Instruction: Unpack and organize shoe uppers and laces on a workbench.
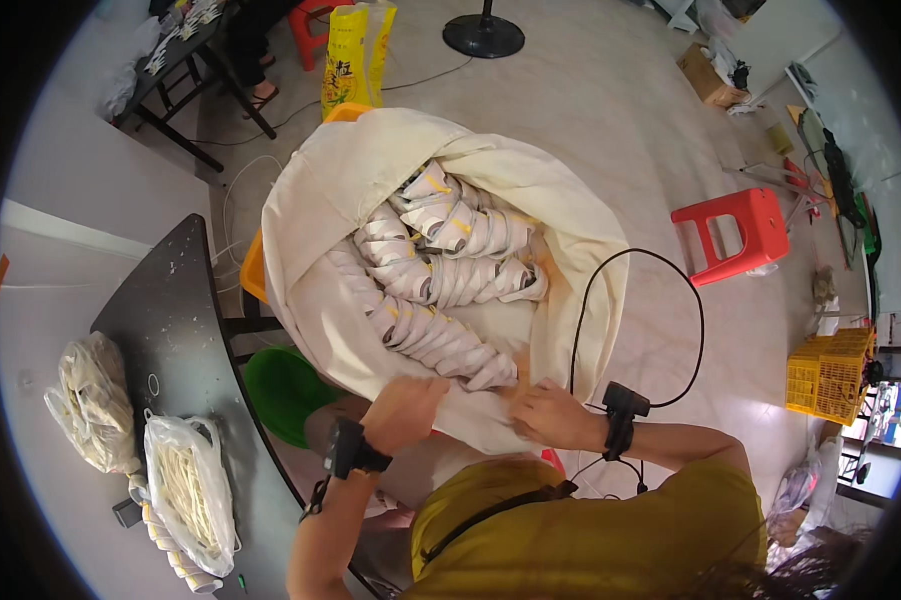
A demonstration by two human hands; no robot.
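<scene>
A cream cloth sack (320, 215) with a wide-open mouth stands in front of me, lining an orange container (253, 268) that shows at its left side. Inside lie several curved stacks of nested white cups (440, 340) with yellow and dark marks, apparently paper. My left hand (407, 410) is closed on the sack's near rim, below the nearest stack. To its right, my right hand (552, 414) has its fingers closed on the same rim, close to that stack's end. Both hands partly hide the cloth they grip.
A dark table (195, 350) at left bears a plastic bag of pale strips (192, 490), another bag (95, 400) and a cup stack (175, 545). A green stool (280, 395) sits beside it. A red stool (740, 235) and yellow crate (825, 375) stand right. A black cable loops over the sack's right side.
</scene>
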